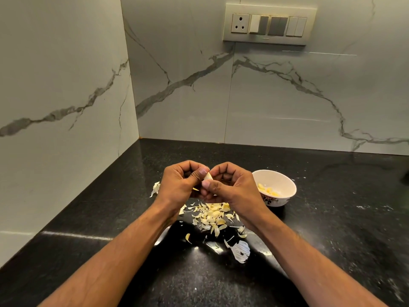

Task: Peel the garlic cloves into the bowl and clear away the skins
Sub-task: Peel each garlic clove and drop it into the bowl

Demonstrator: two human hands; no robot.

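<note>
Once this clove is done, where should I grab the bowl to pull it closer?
Probably take the bowl by its rim on the near right side, coming from the right with the right hand. It stands upright, its mouth open, and the peeled cloves lie low inside, so fingers over the rim should clear them.

You face a corner of pale marble-veined wall panels above a glossy black speckled countertop; a switch plate with one socket sits high ahead.

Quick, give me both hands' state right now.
Left hand: fingers curled, pinching the garlic clove.
Right hand: fingers curled, thumb and fingers pinching the same garlic clove.
</note>
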